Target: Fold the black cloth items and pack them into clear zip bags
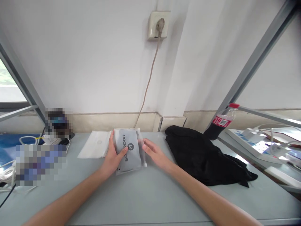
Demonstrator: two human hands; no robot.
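A frosted zip bag printed with dark lettering and a round logo is held up over the grey table, something grey showing inside it. My left hand wraps its left side, the thumb across the front and the fingers behind. At the right edge, near the zip strip, the fingers of my right hand pinch the bag. Behind my left hand lies a flat white plastic bag on the table. To the right of my right hand is a crumpled black cloth.
A bottle of dark drink with a red cap leans beyond the cloth. Cables and a white power strip lie at the right. Pixelated objects and cables sit at the left. A cord runs up the wall to a socket.
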